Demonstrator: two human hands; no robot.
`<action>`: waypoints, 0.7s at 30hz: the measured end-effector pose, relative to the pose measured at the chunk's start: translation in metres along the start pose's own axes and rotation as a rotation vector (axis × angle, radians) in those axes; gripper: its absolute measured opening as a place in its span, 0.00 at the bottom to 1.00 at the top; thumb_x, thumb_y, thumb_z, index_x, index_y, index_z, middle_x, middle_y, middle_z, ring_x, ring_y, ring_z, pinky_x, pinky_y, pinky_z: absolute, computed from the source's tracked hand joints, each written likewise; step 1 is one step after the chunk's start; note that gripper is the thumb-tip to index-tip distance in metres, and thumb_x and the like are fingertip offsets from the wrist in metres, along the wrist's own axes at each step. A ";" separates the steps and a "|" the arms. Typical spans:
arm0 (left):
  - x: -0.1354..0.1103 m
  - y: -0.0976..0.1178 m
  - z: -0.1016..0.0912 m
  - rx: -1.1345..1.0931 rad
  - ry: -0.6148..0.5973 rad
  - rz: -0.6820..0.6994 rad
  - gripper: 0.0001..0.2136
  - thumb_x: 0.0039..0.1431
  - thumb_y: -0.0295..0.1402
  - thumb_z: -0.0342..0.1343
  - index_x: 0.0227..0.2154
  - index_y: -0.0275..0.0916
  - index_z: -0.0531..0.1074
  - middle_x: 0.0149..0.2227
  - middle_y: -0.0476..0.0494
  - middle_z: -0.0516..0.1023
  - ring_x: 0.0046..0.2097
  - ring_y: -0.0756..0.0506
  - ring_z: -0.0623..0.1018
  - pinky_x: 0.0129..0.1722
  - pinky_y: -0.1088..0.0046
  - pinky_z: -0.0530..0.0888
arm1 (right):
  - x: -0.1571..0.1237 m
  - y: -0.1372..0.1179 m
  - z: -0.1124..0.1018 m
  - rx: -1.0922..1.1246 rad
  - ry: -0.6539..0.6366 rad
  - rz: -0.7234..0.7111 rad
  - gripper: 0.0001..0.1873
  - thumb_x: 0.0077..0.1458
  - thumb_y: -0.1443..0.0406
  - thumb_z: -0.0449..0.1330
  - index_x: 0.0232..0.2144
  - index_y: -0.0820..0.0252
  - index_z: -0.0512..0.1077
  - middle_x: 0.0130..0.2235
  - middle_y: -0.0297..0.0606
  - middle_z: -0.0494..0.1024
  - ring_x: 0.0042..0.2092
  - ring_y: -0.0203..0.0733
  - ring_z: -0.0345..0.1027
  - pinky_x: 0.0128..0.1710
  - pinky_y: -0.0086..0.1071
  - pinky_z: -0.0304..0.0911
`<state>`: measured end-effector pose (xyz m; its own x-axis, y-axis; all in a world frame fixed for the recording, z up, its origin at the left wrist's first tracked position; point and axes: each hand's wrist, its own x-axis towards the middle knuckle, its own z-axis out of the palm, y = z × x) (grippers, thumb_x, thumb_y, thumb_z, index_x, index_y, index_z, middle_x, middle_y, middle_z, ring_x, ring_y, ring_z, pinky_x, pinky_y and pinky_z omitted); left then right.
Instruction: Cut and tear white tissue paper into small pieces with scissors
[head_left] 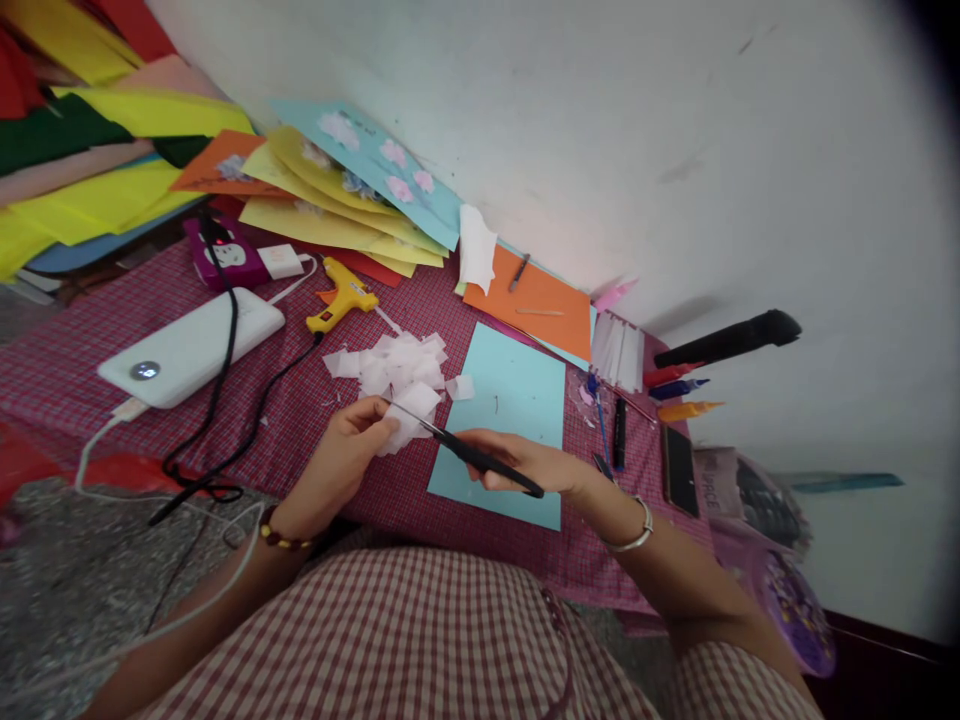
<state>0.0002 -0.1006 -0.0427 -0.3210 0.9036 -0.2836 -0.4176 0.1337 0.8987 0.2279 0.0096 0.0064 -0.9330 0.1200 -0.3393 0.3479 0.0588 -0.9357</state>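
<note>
Checked garment (390,640), plaid tablecloth (112,312), wall (600,150) — left hand (346,448) pinches paper (416,404), right hand (534,458) grips scissors (491,463).

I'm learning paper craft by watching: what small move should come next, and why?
Probably a careful snip with the scissors into the white paper: the left hand pinches it, and the right hand holds the scissors pointed at it.
</note>
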 end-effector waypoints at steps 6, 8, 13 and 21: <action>0.002 0.000 0.005 -0.033 0.029 -0.030 0.07 0.42 0.31 0.62 0.20 0.37 0.69 0.20 0.54 0.68 0.22 0.54 0.64 0.24 0.77 0.60 | -0.001 0.001 0.002 0.098 0.036 0.071 0.42 0.54 0.43 0.60 0.60 0.63 0.58 0.34 0.32 0.63 0.31 0.30 0.57 0.29 0.27 0.57; 0.003 0.000 0.007 -0.043 0.038 -0.038 0.07 0.42 0.31 0.62 0.20 0.37 0.69 0.20 0.54 0.67 0.22 0.54 0.63 0.24 0.77 0.60 | -0.001 0.002 0.003 0.151 0.067 0.103 0.42 0.53 0.43 0.61 0.60 0.63 0.58 0.34 0.31 0.63 0.30 0.29 0.58 0.28 0.26 0.58; 0.005 -0.002 0.005 -0.047 0.034 -0.040 0.08 0.41 0.31 0.63 0.20 0.37 0.68 0.20 0.55 0.68 0.23 0.54 0.64 0.25 0.77 0.62 | 0.001 0.006 0.006 0.223 0.129 0.078 0.40 0.52 0.46 0.64 0.58 0.64 0.61 0.31 0.29 0.63 0.27 0.28 0.57 0.25 0.26 0.57; 0.005 0.002 0.001 -0.133 0.023 -0.087 0.09 0.43 0.32 0.64 0.21 0.37 0.68 0.19 0.52 0.71 0.22 0.53 0.69 0.25 0.77 0.65 | 0.003 0.008 0.005 0.196 0.130 0.116 0.36 0.53 0.50 0.65 0.56 0.65 0.64 0.27 0.26 0.62 0.24 0.26 0.55 0.21 0.24 0.53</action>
<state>-0.0013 -0.0952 -0.0414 -0.2972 0.8814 -0.3672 -0.5533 0.1544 0.8186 0.2272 0.0054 -0.0025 -0.8640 0.2414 -0.4419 0.4153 -0.1544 -0.8965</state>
